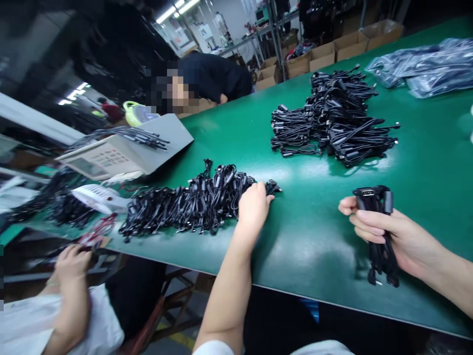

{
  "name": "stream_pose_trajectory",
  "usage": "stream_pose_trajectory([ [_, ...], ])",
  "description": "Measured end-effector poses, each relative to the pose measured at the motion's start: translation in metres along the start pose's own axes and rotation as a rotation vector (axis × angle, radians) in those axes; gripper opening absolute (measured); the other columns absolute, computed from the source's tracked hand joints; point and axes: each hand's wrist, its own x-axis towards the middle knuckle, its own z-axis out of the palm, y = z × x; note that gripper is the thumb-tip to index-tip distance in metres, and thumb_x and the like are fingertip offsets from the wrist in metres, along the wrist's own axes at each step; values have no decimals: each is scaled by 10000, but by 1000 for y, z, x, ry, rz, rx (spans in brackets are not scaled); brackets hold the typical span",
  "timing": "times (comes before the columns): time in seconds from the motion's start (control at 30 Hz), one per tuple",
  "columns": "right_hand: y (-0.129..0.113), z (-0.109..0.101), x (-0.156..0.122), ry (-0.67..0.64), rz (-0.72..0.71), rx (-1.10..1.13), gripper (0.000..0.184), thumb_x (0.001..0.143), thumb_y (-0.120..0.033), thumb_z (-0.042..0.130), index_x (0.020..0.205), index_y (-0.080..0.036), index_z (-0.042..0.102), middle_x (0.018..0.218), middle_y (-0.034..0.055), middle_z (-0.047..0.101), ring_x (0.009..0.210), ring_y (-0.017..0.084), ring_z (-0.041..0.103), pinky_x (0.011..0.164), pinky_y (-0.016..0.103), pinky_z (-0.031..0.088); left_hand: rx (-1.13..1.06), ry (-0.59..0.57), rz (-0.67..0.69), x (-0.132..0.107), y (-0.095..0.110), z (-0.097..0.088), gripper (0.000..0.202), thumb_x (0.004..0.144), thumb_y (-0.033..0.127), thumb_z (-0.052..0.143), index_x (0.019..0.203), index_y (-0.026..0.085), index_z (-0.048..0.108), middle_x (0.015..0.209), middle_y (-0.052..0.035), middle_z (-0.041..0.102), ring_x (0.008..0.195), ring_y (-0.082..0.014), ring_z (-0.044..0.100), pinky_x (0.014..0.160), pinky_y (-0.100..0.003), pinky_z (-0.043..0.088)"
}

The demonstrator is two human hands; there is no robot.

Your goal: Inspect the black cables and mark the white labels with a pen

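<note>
My left hand (253, 207) rests on the right end of a long row of black cable bundles (188, 202) lying on the green table (306, 231). Its fingers curl over the last bundle there. My right hand (384, 231) is closed round a bunch of black cables (379, 236), holding them upright a little above the table, connectors at the top and loose ends hanging below the palm.
A second heap of black cables (332, 118) lies farther back, with plastic bags of cables (424, 66) at the back right. A grey tester box (121, 153) stands at the left. A co-worker's hand (72, 264) works at the lower left; another person bends over behind the table. Cardboard boxes (325, 54) line the far edge.
</note>
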Motion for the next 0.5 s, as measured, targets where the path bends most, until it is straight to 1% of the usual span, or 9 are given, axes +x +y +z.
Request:
stream_pose_trajectory([
  [0.03,2,-1,1,8,15,-14,190,813,-280,798,981,-204,753,712,-10,475,514,58,301,432,173,336,-81,-11,7,0,3,1,220,829,239,698,1008,156,600,976,-104,632,922,-258,598,860,-371,451],
  [0.07,4,-1,3,18,35,-31,170,817,-298,799,953,-208,750,706,-6,490,527,64,347,453,169,370,-221,-33,15,0,8,2,233,843,250,682,1043,172,593,980,-80,633,894,-222,597,846,-345,452],
  [0.1,6,-1,4,34,56,-49,170,816,-316,803,941,-215,747,747,8,544,560,72,415,492,169,416,-418,-72,23,-2,15,3,247,865,280,658,1080,185,582,979,-58,633,856,-187,594,825,-320,455],
  [0.17,10,1,6,76,83,-88,207,801,-346,822,958,-233,748,949,43,657,720,107,572,635,188,509,-877,-184,16,-7,30,5,296,884,348,633,1124,191,561,953,-32,632,772,-138,590,763,-284,462],
  [0.2,12,2,7,90,88,-105,226,792,-358,831,967,-240,748,1058,53,678,837,137,623,734,214,533,-1080,-250,-1,-11,38,6,322,875,377,645,1117,182,561,940,-29,634,750,-127,594,743,-275,466],
  [0.27,15,4,8,83,84,-130,248,777,-376,844,960,-241,746,1185,62,684,1027,202,647,906,294,523,-1352,-364,-47,-21,53,10,357,830,411,703,1055,159,587,943,-42,645,778,-132,620,754,-275,478],
  [0.33,19,7,9,34,74,-152,267,762,-385,854,948,-233,739,1213,72,690,1113,252,639,1010,383,478,-1458,-371,-104,-30,65,17,354,770,390,771,970,142,617,960,-48,651,841,-136,623,816,-276,478],
  [0.4,25,11,9,-18,59,-181,344,719,-374,884,994,-229,738,1204,79,701,1169,287,621,1074,444,428,-1508,-325,-150,-39,75,24,335,745,355,798,930,142,618,956,-30,636,852,-117,596,850,-263,464],
  [0.5,35,19,11,-51,14,-235,459,656,-357,917,1051,-220,728,1132,79,720,1189,311,605,1070,463,427,-1549,-291,-171,-48,85,32,306,762,316,793,889,158,564,922,0,600,843,-100,572,850,-251,453],
])
